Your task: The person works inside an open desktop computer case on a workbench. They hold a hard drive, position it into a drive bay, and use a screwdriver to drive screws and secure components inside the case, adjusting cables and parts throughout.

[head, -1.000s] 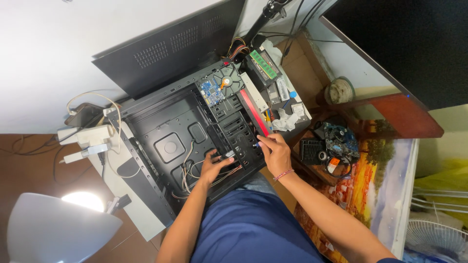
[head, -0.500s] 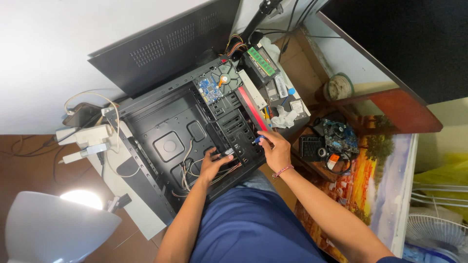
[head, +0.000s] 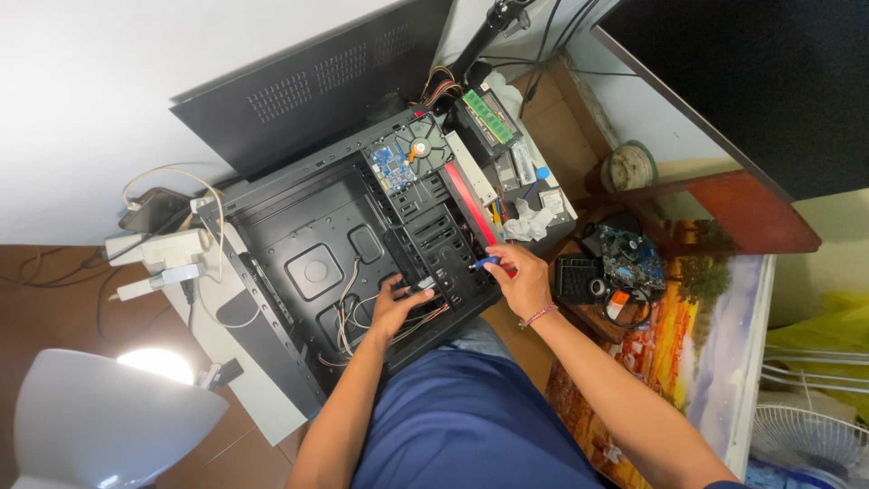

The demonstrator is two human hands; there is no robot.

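An open black computer case (head: pixel 299 226) lies on its side in front of me. My left hand (head: pixel 398 303) rests inside it on a small dark part by the drive cage (head: pixel 434 240), among loose thin cables (head: pixel 348 312). My right hand (head: pixel 518 276) grips a blue-handled screwdriver (head: pixel 487 263) at the case's red-trimmed front edge (head: pixel 466 199). A hard drive with a blue circuit board (head: pixel 407 158) sits at the far end of the cage.
The black side panel (head: pixel 317 81) leans against the white wall. A green memory stick (head: pixel 487 116), small parts and a circuit board (head: pixel 629 254) lie on the right. White power strips (head: pixel 154 258) lie left, a lit lamp (head: pixel 109 421) lower left, a fan (head: pixel 810 435) lower right.
The view has shifted slightly. My right hand has moved a little down along the case's front edge with the screwdriver; my left hand stays inside the case.
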